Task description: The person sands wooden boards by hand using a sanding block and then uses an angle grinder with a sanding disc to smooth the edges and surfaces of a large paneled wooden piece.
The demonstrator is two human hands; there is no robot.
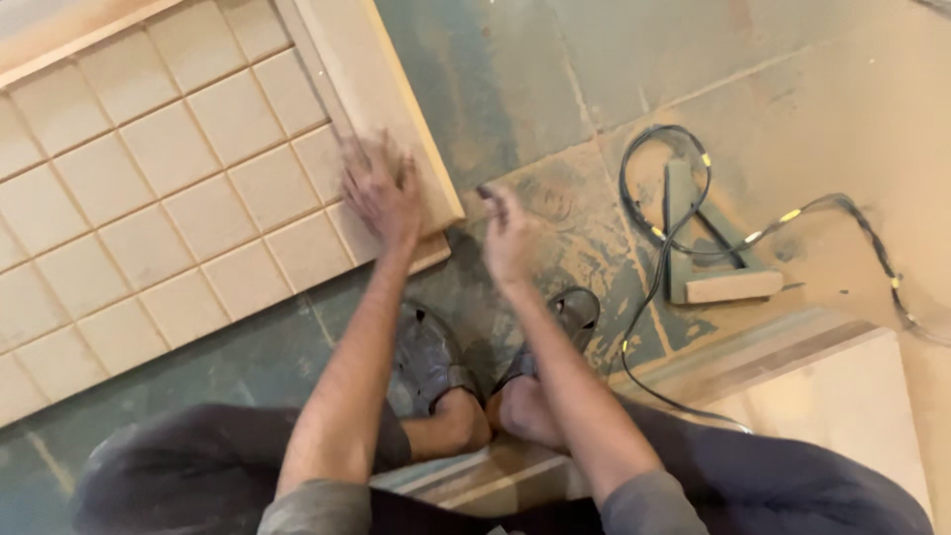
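Near the middle of the frame, the pale grooved wooden board (168, 188) is pressed flat, perhaps steadied, by the left hand (381, 193). Nothing is gripped. The right hand (510, 238) is held loosely open and empty above the dusty grey floor (515, 79).

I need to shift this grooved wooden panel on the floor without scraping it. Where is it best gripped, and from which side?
Probably at the plain border strip by the near right corner of the grooved wooden panel, coming from the right, where the left hand already rests. That edge is flat, straight and open to the dusty floor; the grooves in the gridded face look too shallow to hold. The right hand hangs free beside it.
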